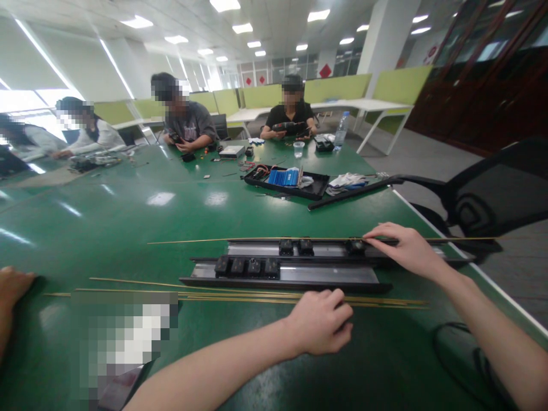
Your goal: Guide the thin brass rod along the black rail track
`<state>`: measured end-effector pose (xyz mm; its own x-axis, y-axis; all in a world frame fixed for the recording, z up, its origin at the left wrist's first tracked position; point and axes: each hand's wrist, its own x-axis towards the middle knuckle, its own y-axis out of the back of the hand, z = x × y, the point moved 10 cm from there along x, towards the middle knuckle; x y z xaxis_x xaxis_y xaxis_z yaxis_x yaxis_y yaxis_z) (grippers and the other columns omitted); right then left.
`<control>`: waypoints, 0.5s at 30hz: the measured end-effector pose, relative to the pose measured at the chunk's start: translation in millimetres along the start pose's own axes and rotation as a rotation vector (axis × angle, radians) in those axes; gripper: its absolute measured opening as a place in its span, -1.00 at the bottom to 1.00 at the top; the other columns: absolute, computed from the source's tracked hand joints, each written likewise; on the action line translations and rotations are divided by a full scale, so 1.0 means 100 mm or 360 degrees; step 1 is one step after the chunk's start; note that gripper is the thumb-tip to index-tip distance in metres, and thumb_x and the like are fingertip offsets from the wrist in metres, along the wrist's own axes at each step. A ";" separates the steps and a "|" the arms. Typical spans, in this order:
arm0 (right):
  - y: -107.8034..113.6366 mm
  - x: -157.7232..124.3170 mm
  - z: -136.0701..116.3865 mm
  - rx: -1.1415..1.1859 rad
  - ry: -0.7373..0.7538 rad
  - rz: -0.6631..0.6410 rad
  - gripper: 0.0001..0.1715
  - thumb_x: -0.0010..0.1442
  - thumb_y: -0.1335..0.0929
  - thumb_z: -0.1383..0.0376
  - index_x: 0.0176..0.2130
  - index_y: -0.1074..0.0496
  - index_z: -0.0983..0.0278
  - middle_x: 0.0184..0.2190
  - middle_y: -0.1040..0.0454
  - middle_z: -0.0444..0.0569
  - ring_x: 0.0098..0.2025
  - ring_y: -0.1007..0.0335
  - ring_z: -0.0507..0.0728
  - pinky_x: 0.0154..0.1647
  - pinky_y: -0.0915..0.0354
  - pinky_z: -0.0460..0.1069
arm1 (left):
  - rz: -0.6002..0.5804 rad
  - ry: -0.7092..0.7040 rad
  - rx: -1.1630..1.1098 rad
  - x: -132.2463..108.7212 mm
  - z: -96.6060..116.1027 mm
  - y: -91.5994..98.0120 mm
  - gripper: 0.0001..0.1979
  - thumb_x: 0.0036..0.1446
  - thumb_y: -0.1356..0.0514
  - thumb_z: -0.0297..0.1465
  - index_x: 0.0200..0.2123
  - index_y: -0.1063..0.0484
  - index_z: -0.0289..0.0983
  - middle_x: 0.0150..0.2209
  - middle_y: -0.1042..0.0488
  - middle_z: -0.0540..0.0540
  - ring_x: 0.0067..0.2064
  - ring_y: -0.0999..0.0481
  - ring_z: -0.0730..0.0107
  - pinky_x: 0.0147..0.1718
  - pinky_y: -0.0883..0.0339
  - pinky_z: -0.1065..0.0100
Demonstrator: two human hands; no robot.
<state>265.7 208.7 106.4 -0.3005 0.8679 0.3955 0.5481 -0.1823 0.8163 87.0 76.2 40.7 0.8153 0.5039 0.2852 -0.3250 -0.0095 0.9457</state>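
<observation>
My right hand point(400, 248) pinches a long thin brass-coloured rod point(257, 239), which lies along the back edge of the far black-edged metal rail point(329, 250). Several small black blocks point(305, 246) sit in that rail, one of them just beside my right fingertips. A nearer rail point(325, 275) runs roughly parallel and holds several more black blocks point(254, 267) at its left half. My left hand point(323, 322) is curled closed over the table, close to a loose bundle of brass-coloured rods point(240, 296). Its palm is hidden, so any held thing cannot be made out.
Another person's hand point(15, 285) rests at the left edge. A black tray point(317, 185) holds a blue finned part point(285, 178). White gloves point(347, 182) and a black bar point(342, 197) lie nearby. A black cable point(454, 325) is at right. Several people sit beyond.
</observation>
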 end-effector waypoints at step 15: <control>0.06 -0.02 0.04 0.0013 -0.0109 -0.0053 -0.62 0.22 -0.35 -0.01 -0.26 -0.60 0.21 -0.19 -0.61 0.03 -0.06 -0.49 0.23 0.02 -0.36 0.11 | -0.0004 0.0006 -0.0008 0.00 0.00 0.02 -0.80 0.31 -0.09 -0.23 -0.21 -0.38 -0.24 -0.20 -0.38 -0.08 -0.26 -0.46 0.32 -0.40 -0.36 0.33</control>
<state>272.6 208.2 108.9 -0.2649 0.9030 0.3383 0.5453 -0.1491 0.8249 86.6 76.3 42.3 0.8142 0.5074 0.2821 -0.3252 -0.0040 0.9456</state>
